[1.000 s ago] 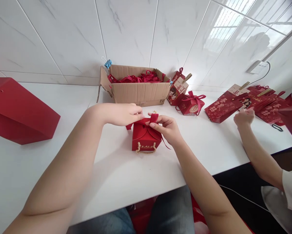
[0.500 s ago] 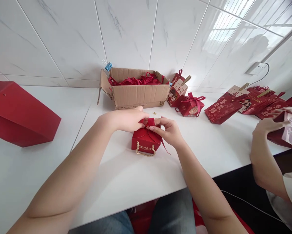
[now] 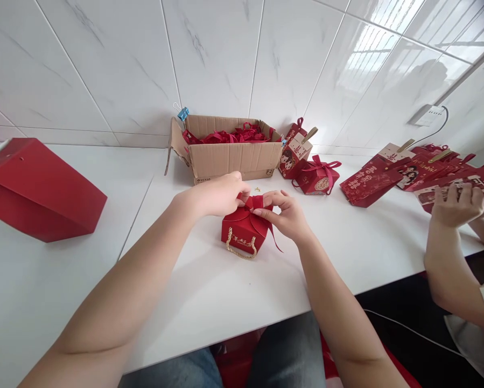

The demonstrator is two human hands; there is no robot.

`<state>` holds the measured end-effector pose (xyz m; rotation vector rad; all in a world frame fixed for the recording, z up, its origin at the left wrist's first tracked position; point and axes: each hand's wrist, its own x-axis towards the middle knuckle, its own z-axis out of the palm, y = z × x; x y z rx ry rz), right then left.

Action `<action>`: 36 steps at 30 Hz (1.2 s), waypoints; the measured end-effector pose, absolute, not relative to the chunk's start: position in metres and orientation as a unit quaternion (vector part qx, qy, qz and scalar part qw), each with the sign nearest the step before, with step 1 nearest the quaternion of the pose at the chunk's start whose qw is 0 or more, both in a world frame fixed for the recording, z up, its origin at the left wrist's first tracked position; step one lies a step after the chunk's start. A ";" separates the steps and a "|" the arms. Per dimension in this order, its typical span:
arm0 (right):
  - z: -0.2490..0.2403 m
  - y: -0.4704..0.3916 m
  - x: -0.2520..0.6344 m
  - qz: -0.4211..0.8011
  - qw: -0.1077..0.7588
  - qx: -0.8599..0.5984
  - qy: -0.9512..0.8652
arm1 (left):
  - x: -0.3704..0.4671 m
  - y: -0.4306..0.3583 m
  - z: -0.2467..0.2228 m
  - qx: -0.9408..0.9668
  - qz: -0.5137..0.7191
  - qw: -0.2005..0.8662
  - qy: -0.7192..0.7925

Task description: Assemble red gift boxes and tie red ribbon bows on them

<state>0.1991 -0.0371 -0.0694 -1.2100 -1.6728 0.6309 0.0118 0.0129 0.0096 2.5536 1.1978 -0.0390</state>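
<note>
A small red gift box (image 3: 242,231) with a gold rope handle (image 3: 242,255) stands on the white table in front of me. Red ribbon (image 3: 257,202) is looped into a bow on its top, and one tail hangs down the right side. My left hand (image 3: 225,193) pinches the ribbon at the left of the bow, its fingertips partly hidden behind the hand. On the other side, my right hand (image 3: 284,214) has thumb and fingers closed on the right loop.
Behind the box, a cardboard carton (image 3: 236,159) holds red ribbons. A large red box (image 3: 43,188) lies at left. Finished-looking red boxes (image 3: 317,175) and gift bags (image 3: 369,178) stand at right, where a co-worker's hand (image 3: 457,205) holds a patterned red box (image 3: 443,195).
Both my hands stay at the bow, which shifts only slightly; the small box has turned a little. The co-worker's hand at right has moved onto a patterned red box.
</note>
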 end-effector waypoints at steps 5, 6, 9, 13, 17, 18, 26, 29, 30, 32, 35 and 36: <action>-0.071 -0.036 0.201 0.246 0.472 -0.477 -0.700 | 0.012 0.015 0.008 0.893 -0.020 0.155 0.423; -0.071 -0.036 0.201 0.247 0.470 -0.474 -0.702 | 0.012 0.015 0.008 0.893 -0.020 0.156 0.422; -0.071 -0.035 0.199 0.254 0.466 -0.467 -0.708 | 0.011 0.018 0.005 0.892 -0.021 0.156 0.424; -0.071 -0.036 0.196 0.241 0.471 -0.470 -0.706 | 0.010 0.023 0.002 0.891 -0.019 0.167 0.422; -0.069 -0.039 0.194 0.255 0.464 -0.465 -0.709 | 0.010 0.022 0.004 0.891 -0.018 0.167 0.422; -0.069 -0.040 0.194 0.281 0.464 -0.456 -0.706 | 0.010 0.021 0.005 0.890 -0.021 0.167 0.425; -0.064 -0.043 0.193 0.399 0.483 -0.417 -0.659 | 0.014 0.013 0.013 0.891 -0.042 0.168 0.419; -0.064 -0.043 0.197 0.417 0.484 -0.417 -0.647 | 0.015 0.009 0.015 0.901 -0.041 0.185 0.391; -0.063 -0.043 0.199 0.420 0.484 -0.419 -0.643 | 0.016 0.007 0.015 0.903 -0.037 0.190 0.384; -0.062 -0.044 0.200 0.423 0.484 -0.421 -0.640 | 0.017 0.003 0.016 0.906 -0.027 0.198 0.373; -0.058 -0.047 0.200 0.419 0.483 -0.422 -0.642 | 0.017 -0.001 0.018 0.907 -0.018 0.199 0.370; -0.057 -0.048 0.200 0.420 0.482 -0.424 -0.642 | 0.017 -0.002 0.018 0.907 -0.018 0.199 0.371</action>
